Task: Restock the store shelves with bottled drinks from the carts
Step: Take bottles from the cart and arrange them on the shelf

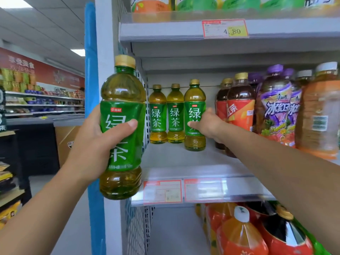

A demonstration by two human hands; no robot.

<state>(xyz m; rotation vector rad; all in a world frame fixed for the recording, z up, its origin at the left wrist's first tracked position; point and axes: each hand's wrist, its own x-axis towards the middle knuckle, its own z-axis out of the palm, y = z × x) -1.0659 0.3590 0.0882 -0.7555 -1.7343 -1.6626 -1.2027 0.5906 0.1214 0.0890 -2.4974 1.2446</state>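
My left hand (95,142) grips a green tea bottle (122,100) with a gold cap, upright in the air in front of the shelf's left post. My right hand (207,126) reaches into the middle shelf (184,159) and holds a second green tea bottle (194,100) by its label, thumb across the front; this bottle stands on the shelf. Two more green tea bottles (166,115) stand side by side at the back left of the same shelf.
Red tea bottles (237,107), purple-capped bottles (276,107) and an orange drink (320,116) crowd the shelf's right side. Large bottles (257,232) fill the lower shelf, more drinks the upper shelf (184,28). A blue post (91,89) edges the unit; other aisles lie left.
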